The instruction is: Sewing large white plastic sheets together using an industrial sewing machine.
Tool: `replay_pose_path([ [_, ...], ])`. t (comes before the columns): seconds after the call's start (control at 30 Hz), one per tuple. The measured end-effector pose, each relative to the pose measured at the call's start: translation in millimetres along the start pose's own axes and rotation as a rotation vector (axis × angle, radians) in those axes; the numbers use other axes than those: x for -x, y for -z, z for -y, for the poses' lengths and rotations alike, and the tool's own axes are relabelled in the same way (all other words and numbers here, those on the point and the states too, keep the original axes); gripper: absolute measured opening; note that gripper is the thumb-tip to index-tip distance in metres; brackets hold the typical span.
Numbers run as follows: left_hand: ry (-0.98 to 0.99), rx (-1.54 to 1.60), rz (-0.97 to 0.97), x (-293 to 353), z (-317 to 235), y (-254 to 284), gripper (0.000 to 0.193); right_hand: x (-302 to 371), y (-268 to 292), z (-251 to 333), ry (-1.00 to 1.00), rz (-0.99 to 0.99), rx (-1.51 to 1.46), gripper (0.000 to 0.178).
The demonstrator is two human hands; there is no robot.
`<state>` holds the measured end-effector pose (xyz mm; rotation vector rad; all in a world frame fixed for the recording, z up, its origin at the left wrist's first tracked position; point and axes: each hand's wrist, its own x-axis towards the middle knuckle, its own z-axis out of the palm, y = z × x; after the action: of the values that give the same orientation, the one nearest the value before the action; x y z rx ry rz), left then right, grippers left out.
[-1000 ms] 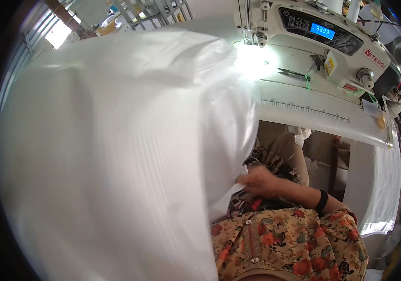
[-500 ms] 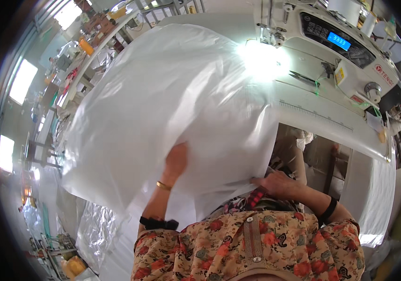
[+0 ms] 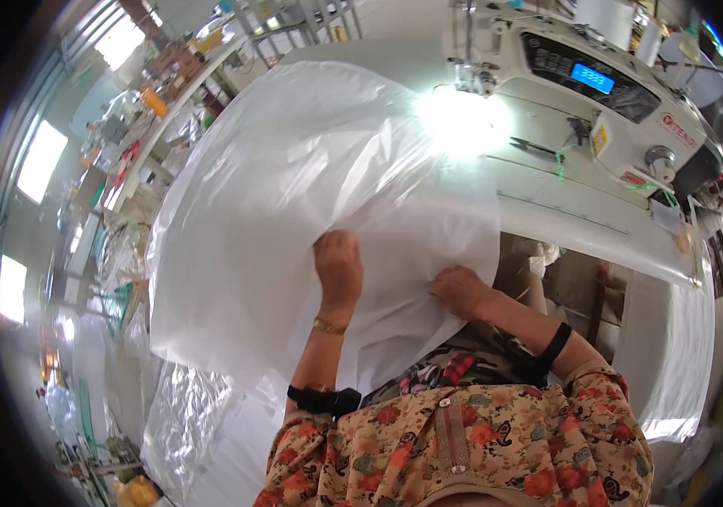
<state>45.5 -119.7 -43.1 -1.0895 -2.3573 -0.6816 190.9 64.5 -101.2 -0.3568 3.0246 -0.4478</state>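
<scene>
A large, shiny white plastic sheet [image 3: 243, 220] spreads across the middle, over the work surface and down toward my lap. My left hand [image 3: 340, 264] is closed with its fingers curled on the sheet near its centre, and folds run out from the grip. Farther right and a little nearer to me, my right hand [image 3: 460, 292] pinches the same sheet near its right edge. The sheet's far right part lies beside the bright lamp [image 3: 463, 118] of the sewing machine [image 3: 581, 76]. The needle area is lost in the glare.
Black thread snips [image 3: 537, 150] lie on the machine bed, right of the lamp. Thread cones [image 3: 605, 21] stand behind the machine head. Crumpled clear plastic [image 3: 184, 418] hangs at the lower left. A cluttered side table [image 3: 171, 106] runs along the far left.
My right hand has moved from my lap up and left onto the sheet. My left hand has shifted slightly right and farther away. The sheet's left edge has drawn inward.
</scene>
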Motion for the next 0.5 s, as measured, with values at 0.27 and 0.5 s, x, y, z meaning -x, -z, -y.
replay_pose_path([
  [0.27,0.220,0.730,0.001,-46,-14,78,0.029,-16,82,7,-0.228,-0.539,-0.911,0.026],
  [0.5,0.384,0.934,0.046,-91,-58,118,0.032,-54,155,-30,-0.498,-0.826,-1.838,0.038],
])
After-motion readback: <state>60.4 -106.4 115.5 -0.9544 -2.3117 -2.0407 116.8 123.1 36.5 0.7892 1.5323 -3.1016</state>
